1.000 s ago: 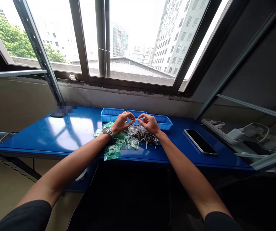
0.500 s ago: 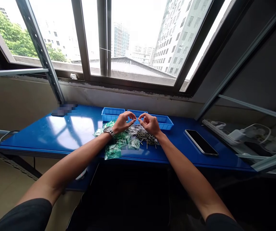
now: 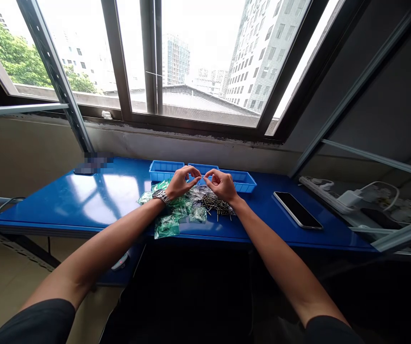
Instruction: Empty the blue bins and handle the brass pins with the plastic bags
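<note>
My left hand [image 3: 182,183], with a metal watch [image 3: 161,195] at the wrist, is closed in a pinch of thumb and forefinger. Facing it, my right hand [image 3: 222,185] pinches the same way, the fingertips of both hands almost meeting. Whatever is between the fingers is too small to make out. Below my hands lie green-tinted plastic packets [image 3: 167,226], clear plastic bags [image 3: 195,193] and a loose heap of dark screws [image 3: 218,205]. Just behind them stand a left blue bin [image 3: 157,175], a middle blue bin [image 3: 202,167] and a right blue bin [image 3: 246,186].
On the right of the blue table [image 3: 58,196] lies a phone [image 3: 297,210]. Beyond it are a power strip [image 3: 325,195] and a white charger [image 3: 349,198] with its cable. Metal posts rise at both sides, and a window runs behind the table.
The view has shifted slightly. Both hands hold nearly the same pinched pose over the packets and screws; nothing on the table has visibly moved.
</note>
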Tool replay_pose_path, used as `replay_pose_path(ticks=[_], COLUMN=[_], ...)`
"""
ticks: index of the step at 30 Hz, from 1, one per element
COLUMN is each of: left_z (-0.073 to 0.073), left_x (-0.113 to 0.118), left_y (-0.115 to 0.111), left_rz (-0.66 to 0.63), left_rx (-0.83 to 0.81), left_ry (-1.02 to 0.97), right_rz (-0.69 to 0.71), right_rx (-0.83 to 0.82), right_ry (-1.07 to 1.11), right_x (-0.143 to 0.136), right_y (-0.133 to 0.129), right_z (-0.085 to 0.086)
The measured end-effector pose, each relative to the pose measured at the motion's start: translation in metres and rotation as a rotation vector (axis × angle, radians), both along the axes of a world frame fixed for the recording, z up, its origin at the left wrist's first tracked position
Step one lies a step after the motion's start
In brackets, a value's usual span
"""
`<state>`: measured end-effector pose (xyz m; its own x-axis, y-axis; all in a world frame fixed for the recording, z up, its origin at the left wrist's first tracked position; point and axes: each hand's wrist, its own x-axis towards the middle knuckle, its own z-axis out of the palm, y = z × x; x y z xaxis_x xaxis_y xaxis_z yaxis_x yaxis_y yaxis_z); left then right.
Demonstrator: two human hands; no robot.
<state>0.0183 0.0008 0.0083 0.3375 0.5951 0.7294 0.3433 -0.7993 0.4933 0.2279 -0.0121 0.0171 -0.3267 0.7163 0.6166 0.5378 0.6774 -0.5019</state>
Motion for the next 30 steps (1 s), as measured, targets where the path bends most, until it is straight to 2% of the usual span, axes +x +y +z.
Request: replay_pose_path(ticks=[7,15,23,30], left_z=[-0.0025,-0.0016,-0.0001,-0.0010], left_x=[0.0011,-0.0001,0.0015,0.0000], left_y=[-0.0004,0.0005,-0.0011,0.0015], left_rz=[-0.046,-0.023,-0.035,-0.036], left_rx=[0.003,-0.003,-0.012,-0.012], left_ry=[0.053,-0.035,-0.065,-0.049], right_rz=[0.000,-0.024,0.055,0.013], right_rx=[0.036,0.013,-0.033,0.047], right_ry=[0.023,0.015,-0.042,0.020], right_x=[-0.0061,-0.0001,-0.0024,-0.0010], right_y=[-0.0038,-0.0019,0.0035,0.0001], right_z=[-0.0026,-0.0001,-0.0067,-0.0038])
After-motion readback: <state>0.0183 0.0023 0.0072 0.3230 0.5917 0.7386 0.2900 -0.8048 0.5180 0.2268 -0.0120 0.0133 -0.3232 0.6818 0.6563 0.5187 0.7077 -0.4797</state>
